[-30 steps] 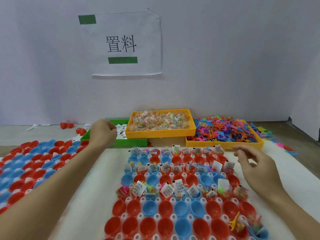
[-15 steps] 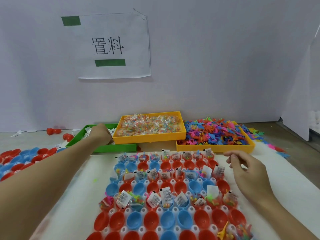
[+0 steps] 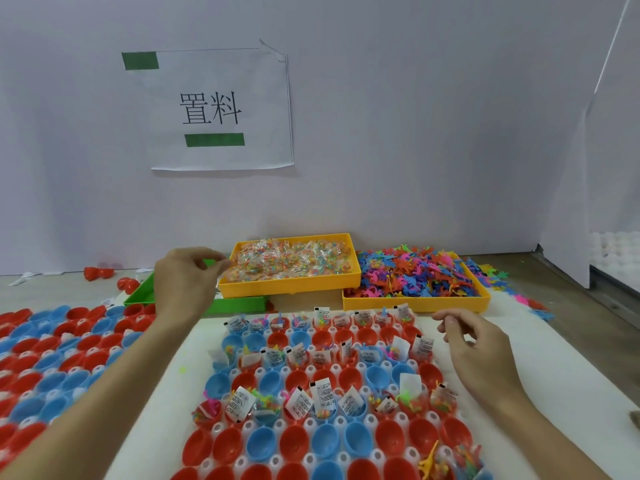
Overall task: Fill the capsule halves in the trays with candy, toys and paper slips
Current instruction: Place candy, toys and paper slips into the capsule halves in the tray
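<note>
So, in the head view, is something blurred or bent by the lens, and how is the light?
Head view: light is soft and even, with only faint shadows under the paper sign. The left hand has slightly smeared fingers near the candy tray. The wide lens bows the wall panel edge at right. The slips' print in the capsule tray is too small to read.

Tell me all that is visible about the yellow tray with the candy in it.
The candy tray is a shallow rectangular tray of bright yellow plastic with low walls. It is filled nearly to the rim with small clear packets of coloured candy. It sits tilted, its left end resting on the green tray and its right end beside the toy tray. The left hand reaches to its left edge, fingertips at the packets; what they hold is blurred.
</note>
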Action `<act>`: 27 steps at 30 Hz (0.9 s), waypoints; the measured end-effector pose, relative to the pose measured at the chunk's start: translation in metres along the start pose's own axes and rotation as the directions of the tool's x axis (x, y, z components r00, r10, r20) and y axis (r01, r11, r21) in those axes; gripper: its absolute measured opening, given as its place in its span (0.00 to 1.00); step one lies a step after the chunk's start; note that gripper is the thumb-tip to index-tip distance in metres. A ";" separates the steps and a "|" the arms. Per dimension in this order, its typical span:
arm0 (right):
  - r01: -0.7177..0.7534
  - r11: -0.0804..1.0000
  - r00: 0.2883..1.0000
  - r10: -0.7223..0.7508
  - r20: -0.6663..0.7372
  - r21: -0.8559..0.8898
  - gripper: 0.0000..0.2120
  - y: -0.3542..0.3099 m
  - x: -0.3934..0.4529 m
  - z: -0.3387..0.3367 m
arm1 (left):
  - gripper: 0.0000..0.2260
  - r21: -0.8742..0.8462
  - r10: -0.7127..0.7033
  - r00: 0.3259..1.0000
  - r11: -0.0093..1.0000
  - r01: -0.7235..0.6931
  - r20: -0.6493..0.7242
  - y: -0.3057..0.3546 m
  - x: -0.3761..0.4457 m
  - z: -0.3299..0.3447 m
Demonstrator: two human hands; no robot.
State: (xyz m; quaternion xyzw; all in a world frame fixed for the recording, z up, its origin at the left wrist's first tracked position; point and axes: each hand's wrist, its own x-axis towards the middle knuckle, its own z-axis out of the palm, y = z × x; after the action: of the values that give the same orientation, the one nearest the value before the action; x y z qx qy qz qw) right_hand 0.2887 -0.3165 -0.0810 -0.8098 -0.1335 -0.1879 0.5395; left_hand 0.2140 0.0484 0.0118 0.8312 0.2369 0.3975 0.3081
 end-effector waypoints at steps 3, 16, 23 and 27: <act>0.017 1.000 1.000 -0.017 0.000 -0.013 0.12 0.000 -0.001 0.001 | 0.02 -0.226 0.028 0.992 0.974 0.001 0.125 0.027 -0.050 -0.021; 0.028 0.998 1.000 -0.028 0.002 -0.062 0.12 -0.002 -0.002 0.000 | 0.02 -0.543 0.340 0.732 0.838 0.049 0.590 0.080 -0.147 -0.035; 0.036 0.996 0.999 -0.034 0.021 -0.078 0.11 -0.003 -0.002 0.000 | 0.09 -0.542 0.375 0.694 0.840 0.025 0.614 0.082 -0.160 -0.029; 0.031 0.996 0.999 -0.028 0.033 -0.090 0.10 -0.003 -0.002 0.001 | 0.10 -0.521 0.410 0.663 0.853 -0.035 0.626 0.084 -0.166 -0.029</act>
State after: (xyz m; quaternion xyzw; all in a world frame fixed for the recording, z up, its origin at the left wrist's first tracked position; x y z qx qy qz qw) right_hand 0.2860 -0.3143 -0.0801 -0.8341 -0.1456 -0.1887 0.4974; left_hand 0.1083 -0.1068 0.0002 0.8425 -0.1126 0.1209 0.5128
